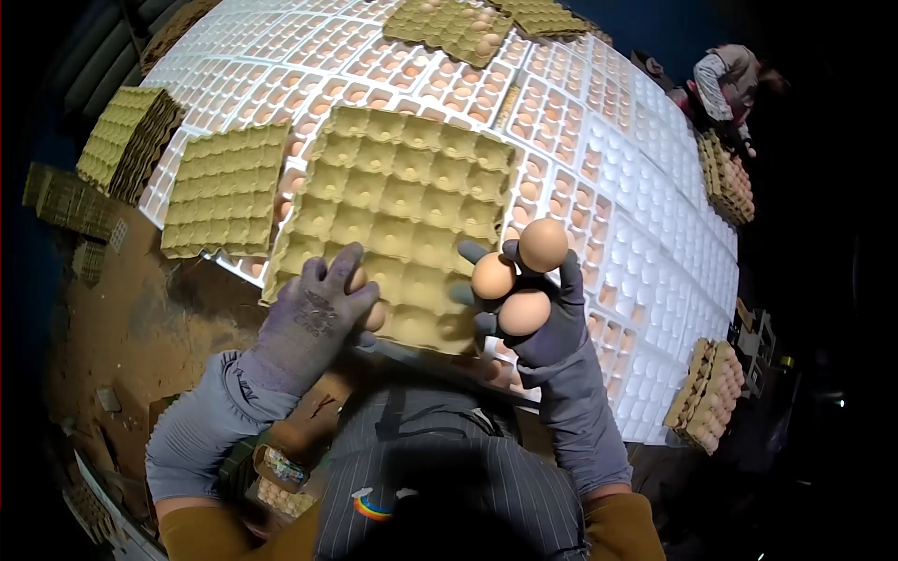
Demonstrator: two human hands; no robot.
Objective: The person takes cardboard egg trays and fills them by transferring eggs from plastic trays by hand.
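Observation:
My left hand (313, 323), in a grey glove, is closed round brown eggs (374, 316) over the lower left part of a yellow-green egg tray (398, 201). The cells of this tray that show hold no eggs. At its lower right edge my right hand (543, 309), also gloved, holds three brown eggs (524, 312) bunched in its fingers, palm side up. Beneath the tray lie white trays (566, 201) with brown eggs in many cells. Another yellow-green tray (224, 190) rests to the left.
Stacked trays (126, 140) stand at the far left. More trays with eggs (449, 26) lie at the back. A person (725, 84) is at the upper right near a loaded stack (725, 178). Another egg-filled stack (708, 393) sits at the lower right.

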